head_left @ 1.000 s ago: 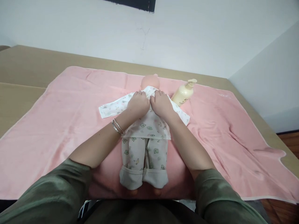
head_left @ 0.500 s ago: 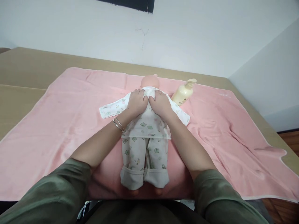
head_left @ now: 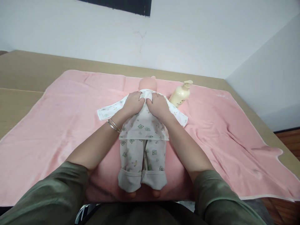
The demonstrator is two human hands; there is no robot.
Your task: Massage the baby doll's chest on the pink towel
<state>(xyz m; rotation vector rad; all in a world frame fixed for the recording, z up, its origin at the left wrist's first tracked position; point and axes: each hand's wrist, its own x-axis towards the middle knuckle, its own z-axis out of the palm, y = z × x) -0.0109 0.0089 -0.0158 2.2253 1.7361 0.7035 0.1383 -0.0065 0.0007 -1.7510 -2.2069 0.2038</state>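
A doll (head_left: 145, 125) in a white top and trousers printed with small green figures lies on a pink blanket (head_left: 77, 103), its head away from me and its feet at the near edge. My left hand (head_left: 134, 103) rests on the upper left of its back, and my right hand (head_left: 158, 105) on the upper right. Both thumbs point inward near the collar, a small gap between them, with the cloth creased there. The other fingers lie over the shoulders, partly hidden. Both hands look open, pressed on the cloth. The doll's sleeves spread out to either side.
A cream pump bottle (head_left: 180, 94) lies tilted on the blanket, right of the doll's head. The blanket covers much of a wooden table (head_left: 30, 68), with folds at the right. Behind stands a white wall (head_left: 182, 40) with a dark panel (head_left: 126, 5) at the top.
The whole view has shifted slightly, so the doll and bottle appear a little further left. My thumbs have moved slightly at the collar, where the cloth looks more bunched.
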